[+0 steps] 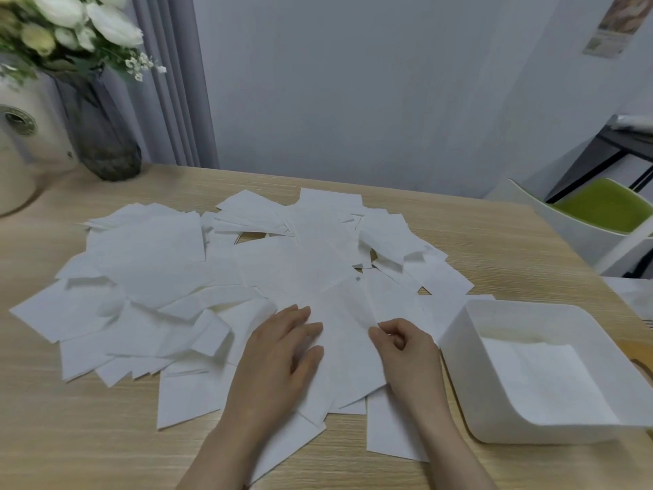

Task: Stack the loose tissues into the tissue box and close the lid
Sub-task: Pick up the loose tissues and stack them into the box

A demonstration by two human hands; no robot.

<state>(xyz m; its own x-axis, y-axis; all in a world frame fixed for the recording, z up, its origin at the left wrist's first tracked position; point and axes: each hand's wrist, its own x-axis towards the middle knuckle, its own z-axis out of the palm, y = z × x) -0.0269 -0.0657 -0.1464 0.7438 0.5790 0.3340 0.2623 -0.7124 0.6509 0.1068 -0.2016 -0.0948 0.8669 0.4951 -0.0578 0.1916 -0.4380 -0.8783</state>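
Tissues (pixel 219 274) sprawl at all angles on the counter (pixel 494 242), left of the open tissue box (pixel 459 334). Left hand (pixel 279 355) presses flat, fingers relaxed; right hand (pixel 406 344) pinches a sheet (pixel 353 334) running lengthwise away from the person.

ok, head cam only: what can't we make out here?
- Lid: no lid is identifiable in the head view; the tissue box runs off the right edge.
- Tissue count in the box: only the top sheet shows.
- Right hand: fingers curled at a tissue edge; whether they pinch it is unclear.
- Left hand: motion-blurred, lying flat on the loose tissues.
- Table under the pile: covered.
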